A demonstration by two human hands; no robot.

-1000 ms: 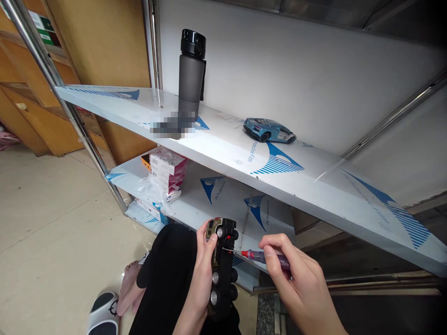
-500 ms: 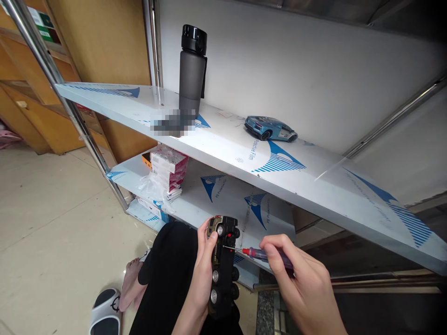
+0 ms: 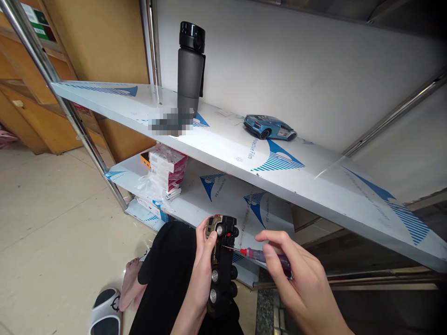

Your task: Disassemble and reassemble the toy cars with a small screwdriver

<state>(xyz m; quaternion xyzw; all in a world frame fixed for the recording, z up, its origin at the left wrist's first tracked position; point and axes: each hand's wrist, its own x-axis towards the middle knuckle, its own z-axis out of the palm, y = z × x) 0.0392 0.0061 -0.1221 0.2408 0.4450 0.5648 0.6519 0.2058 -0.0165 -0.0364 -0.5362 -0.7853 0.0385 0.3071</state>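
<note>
Left hand (image 3: 203, 260) wrapped around overturned toy car (image 3: 223, 265), right hand (image 3: 296, 279) pinching small screwdriver (image 3: 258, 254), tip at car's underside

toy truck underside (image 3: 223, 274): matt black plastic | screwdriver grip (image 3: 258, 255): glossy purple plastic | bottle (image 3: 189, 70): matt grey plastic | shelf (image 3: 279, 186): smooth film-covered metal

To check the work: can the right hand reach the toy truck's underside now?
Probably yes: the right hand holds a screwdriver with its tip at the toy truck; the left hand grips the side, leaving the underside free.
</note>
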